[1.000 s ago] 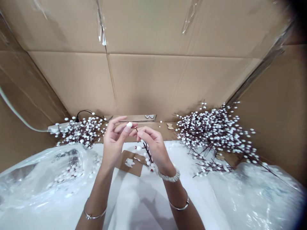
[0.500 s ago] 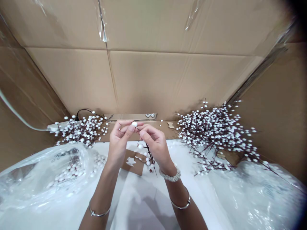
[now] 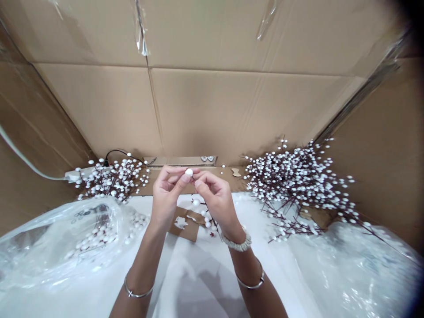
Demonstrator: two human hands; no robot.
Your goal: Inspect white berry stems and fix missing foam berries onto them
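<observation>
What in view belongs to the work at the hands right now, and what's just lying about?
In use: left hand, right hand, the white artificial berry pinched between them, the berried sprig just below them.

Lying about: large berry-branch pile, smaller berry-branch pile, clear plastic bag, kraft card, wooden bow cut-out.

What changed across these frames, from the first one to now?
The left hand moved rightward, carrying the white berry it pinches, and the right hand closed in beside it, above the berry sprig. Nothing was let go. The left berry pile and right berry pile stayed put.
</observation>
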